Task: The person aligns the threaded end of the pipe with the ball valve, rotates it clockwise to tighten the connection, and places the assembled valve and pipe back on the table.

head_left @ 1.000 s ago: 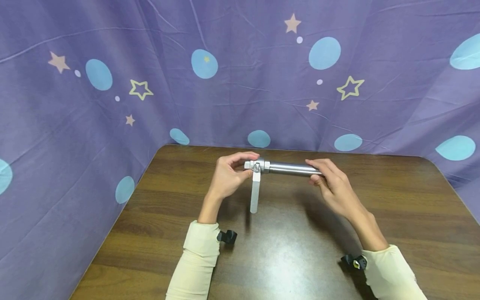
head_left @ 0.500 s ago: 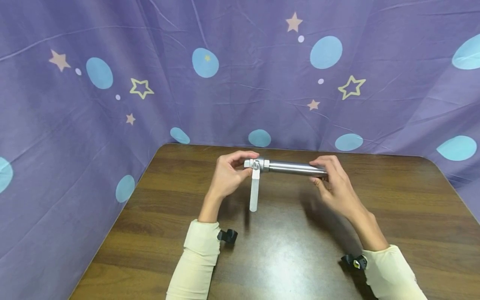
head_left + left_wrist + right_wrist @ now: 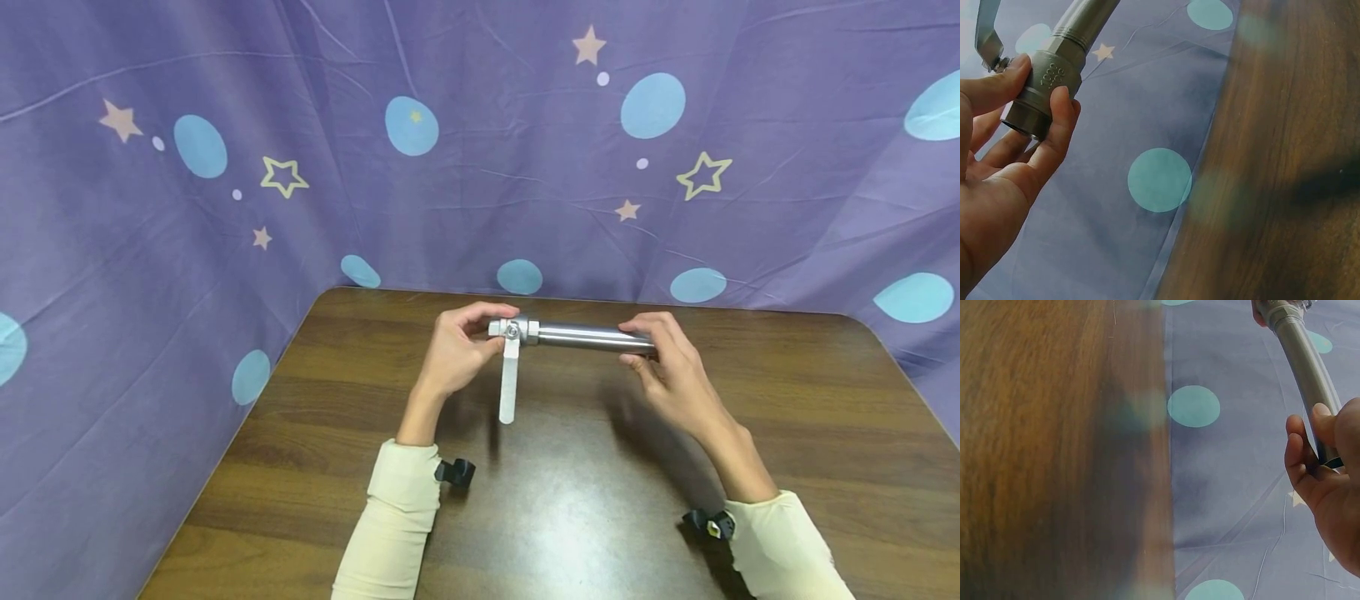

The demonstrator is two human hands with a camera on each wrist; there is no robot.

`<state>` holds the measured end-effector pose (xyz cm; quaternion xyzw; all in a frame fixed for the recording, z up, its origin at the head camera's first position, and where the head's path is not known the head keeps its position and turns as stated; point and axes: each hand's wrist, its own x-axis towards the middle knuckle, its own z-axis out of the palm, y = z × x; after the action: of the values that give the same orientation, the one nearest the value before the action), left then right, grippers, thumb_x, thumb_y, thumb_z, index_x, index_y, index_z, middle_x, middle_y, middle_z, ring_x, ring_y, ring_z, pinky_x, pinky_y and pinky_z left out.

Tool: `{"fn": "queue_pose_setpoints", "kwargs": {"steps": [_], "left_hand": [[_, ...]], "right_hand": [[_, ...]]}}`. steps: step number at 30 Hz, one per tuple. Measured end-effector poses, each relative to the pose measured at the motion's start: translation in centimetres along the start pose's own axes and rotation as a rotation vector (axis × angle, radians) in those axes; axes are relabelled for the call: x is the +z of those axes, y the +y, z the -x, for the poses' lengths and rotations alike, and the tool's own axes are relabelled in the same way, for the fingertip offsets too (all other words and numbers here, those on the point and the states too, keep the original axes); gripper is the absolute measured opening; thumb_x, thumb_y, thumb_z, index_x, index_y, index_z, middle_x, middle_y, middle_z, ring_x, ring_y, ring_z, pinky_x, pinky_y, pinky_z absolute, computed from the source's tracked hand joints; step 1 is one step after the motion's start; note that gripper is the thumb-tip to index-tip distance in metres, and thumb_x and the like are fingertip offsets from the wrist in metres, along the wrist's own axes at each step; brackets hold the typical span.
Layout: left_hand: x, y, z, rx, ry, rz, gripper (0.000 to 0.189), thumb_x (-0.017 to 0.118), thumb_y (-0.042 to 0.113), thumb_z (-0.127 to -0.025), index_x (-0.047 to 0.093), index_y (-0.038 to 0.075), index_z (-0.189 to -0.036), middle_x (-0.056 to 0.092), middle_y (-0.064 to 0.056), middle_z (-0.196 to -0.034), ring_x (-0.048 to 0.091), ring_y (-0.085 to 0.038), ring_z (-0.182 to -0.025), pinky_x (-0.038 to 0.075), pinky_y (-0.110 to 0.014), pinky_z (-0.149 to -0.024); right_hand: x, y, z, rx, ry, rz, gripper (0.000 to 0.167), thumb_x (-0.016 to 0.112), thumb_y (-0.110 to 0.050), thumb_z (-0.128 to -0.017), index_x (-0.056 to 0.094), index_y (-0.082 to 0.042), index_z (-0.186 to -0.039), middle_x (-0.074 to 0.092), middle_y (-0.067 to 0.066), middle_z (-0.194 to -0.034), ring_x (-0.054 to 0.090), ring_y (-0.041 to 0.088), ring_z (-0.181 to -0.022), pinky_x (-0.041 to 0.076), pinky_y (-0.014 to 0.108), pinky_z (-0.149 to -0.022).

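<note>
A metal ball valve [image 3: 1054, 75] with raised lettering is joined end to end with a smooth steel pipe [image 3: 588, 336]. Both are held level above the table in the head view. My left hand [image 3: 454, 350] grips the valve body between thumb and fingers, near its open end. The valve's flat lever handle [image 3: 509, 387] points down toward my body. At the other end, my right hand [image 3: 675, 375] holds the pipe with the thumb below and fingers over the top. In the right wrist view the pipe's far end [image 3: 1333, 462] shows inside the curled fingers.
The brown wooden table [image 3: 300, 500] lies under both hands. A purple curtain [image 3: 480, 142] with stars and blue spots hangs behind and to the left of it. Black wrist mounts [image 3: 455, 473] are strapped at both sleeves.
My right hand has shifted slightly right along the pipe toward its end, its fingers more bent around it. My left hand and the valve stay nearly still.
</note>
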<state>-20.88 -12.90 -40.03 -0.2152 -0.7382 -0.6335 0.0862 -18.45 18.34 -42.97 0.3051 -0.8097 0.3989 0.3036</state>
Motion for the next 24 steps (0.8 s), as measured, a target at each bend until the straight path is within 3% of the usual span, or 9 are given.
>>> {"fn": "queue_pose_setpoints", "kwargs": {"steps": [7, 12, 18, 24], "left_hand": [[0.03, 0.14, -0.02, -0.005, -0.009, -0.025, 0.04, 0.071, -0.019, -0.081, 0.077, -0.006, -0.118, 0.079, -0.024, -0.12, 0.073, -0.008, -0.097, 0.066, -0.041, -0.096], [0.07, 0.19, -0.04, 0.006, -0.011, -0.018, 0.039, 0.071, -0.019, -0.081, 0.077, -0.007, -0.117, 0.078, -0.024, -0.122, 0.074, -0.016, -0.102, 0.066, -0.037, -0.097], [0.1, 0.08, -0.04, 0.008, -0.009, -0.006, 0.039, 0.07, -0.02, -0.081, 0.076, -0.008, -0.117, 0.078, -0.025, -0.123, 0.074, -0.038, -0.108, 0.065, -0.035, -0.099], [0.09, 0.07, 0.06, 0.006, -0.009, 0.007, 0.039, 0.07, -0.02, -0.08, 0.077, -0.008, -0.117, 0.077, -0.024, -0.124, 0.074, -0.03, -0.111, 0.064, -0.045, -0.101]], "right_hand": [[-0.16, 0.2, 0.11, 0.005, -0.032, 0.013, 0.048, 0.08, 0.016, -0.083, 0.066, 0.005, -0.128, 0.068, 0.018, -0.121, 0.062, 0.014, -0.113, 0.046, 0.006, -0.095], [-0.26, 0.29, 0.14, 0.012, -0.039, 0.017, 0.047, 0.079, 0.012, -0.086, 0.068, 0.004, -0.13, 0.069, 0.017, -0.122, 0.062, 0.012, -0.115, 0.045, 0.005, -0.1], [-0.37, 0.2, 0.14, 0.036, -0.05, 0.012, 0.049, 0.078, 0.01, -0.088, 0.068, 0.001, -0.135, 0.07, 0.016, -0.124, 0.061, 0.006, -0.111, 0.046, 0.005, -0.096], [-0.33, 0.3, 0.2, 0.038, -0.058, -0.02, 0.05, 0.073, 0.015, -0.09, 0.067, 0.001, -0.138, 0.07, 0.015, -0.121, 0.065, 0.0, -0.091, 0.053, 0.004, -0.084]]}}
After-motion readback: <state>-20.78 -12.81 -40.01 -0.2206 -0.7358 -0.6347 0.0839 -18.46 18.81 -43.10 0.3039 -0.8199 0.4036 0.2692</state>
